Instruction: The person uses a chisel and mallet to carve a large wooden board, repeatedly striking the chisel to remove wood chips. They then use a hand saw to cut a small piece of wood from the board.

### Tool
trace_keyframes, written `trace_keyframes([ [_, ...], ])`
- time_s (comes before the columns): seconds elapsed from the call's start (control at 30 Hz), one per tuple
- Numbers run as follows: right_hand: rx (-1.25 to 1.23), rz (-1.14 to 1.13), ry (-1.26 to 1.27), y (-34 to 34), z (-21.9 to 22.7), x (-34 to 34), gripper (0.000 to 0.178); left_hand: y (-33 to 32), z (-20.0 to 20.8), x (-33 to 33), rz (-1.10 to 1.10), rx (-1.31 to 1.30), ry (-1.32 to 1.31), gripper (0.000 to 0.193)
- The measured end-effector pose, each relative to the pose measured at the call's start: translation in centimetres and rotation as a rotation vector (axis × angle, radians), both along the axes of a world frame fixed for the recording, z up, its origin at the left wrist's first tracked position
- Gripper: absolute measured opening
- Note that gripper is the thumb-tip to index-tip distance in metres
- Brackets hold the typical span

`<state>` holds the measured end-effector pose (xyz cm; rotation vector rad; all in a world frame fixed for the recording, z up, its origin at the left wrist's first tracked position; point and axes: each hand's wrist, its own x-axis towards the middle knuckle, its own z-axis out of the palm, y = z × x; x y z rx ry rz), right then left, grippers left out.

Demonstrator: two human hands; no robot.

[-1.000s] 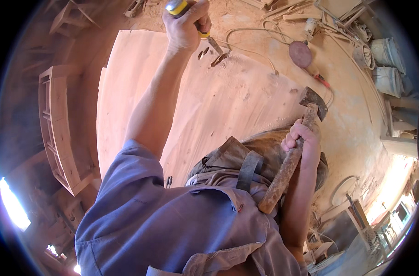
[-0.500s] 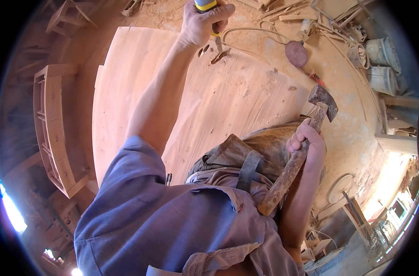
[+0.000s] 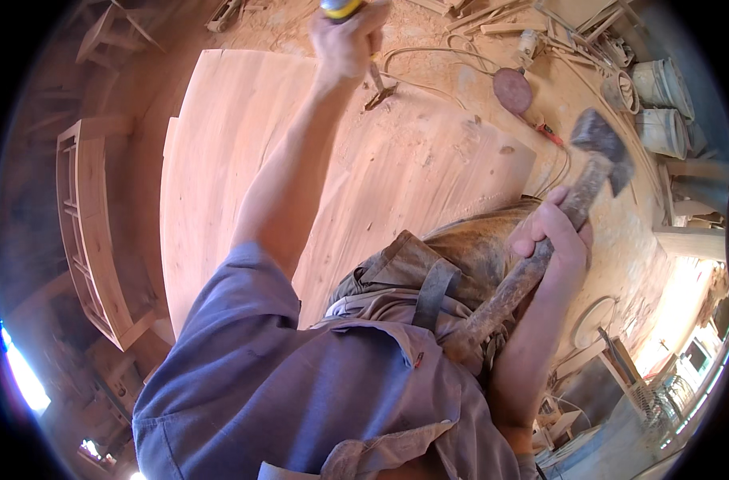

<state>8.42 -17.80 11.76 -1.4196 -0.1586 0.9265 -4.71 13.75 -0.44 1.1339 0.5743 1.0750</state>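
My left hand [image 3: 347, 44] is wrapped around the yellow and dark handle of a chisel [image 3: 376, 77] near the top of the view. The chisel's blade points down at a dark notch [image 3: 380, 98] in a wide, pale wooden panel [image 3: 244, 120]. In my right hand [image 3: 558, 232] is a hammer [image 3: 504, 292], gripped partway up its worn wooden handle. Its dark metal head [image 3: 603, 144] is raised to the right of the panel, apart from the chisel and slightly blurred. Wood chips lie around the notch.
A wooden frame with slats [image 3: 92, 228] stands at the left. To the right are a round reddish disc [image 3: 512, 91], a cord [image 3: 428, 51] and white buckets [image 3: 663, 132]. Scrap wood [image 3: 504, 28] is piled at the far right, and my leg [image 3: 484, 240] is by the panel.
My right hand has swung the hammer up and to the right, away from the panel. My left hand has shifted slightly left and up with the chisel.
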Motion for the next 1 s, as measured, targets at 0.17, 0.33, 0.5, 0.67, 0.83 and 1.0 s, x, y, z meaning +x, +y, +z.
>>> trace_keyframes([
  [0.17,0.115,0.031,-0.113,1.2,1.3,-0.4,0.017,0.7,0.4,-3.5,-0.401,0.148,-0.044,0.016],
  [0.33,-0.183,0.084,-0.306,1.6,0.5,-1.5,0.021,0.4,0.4,-2.1,-0.391,0.053,0.086,0.015],
  [0.5,0.041,-0.009,-0.58,3.4,4.7,-1.0,0.014,-3.1,1.3,0.5,-0.144,0.226,0.382,0.023],
  [0.67,0.425,0.236,-1.322,6.0,12.3,3.1,0.008,-2.8,1.2,1.1,-0.131,0.278,0.345,0.02],
  [0.83,-0.752,0.767,-1.432,13.0,5.3,-1.1,0.025,-3.2,2.0,1.2,-0.137,0.309,0.312,0.022],
  [1.0,-0.37,0.474,-1.398,10.2,1.6,-1.0,0.021,-4.5,1.4,1.2,-0.091,0.182,0.288,0.018],
])
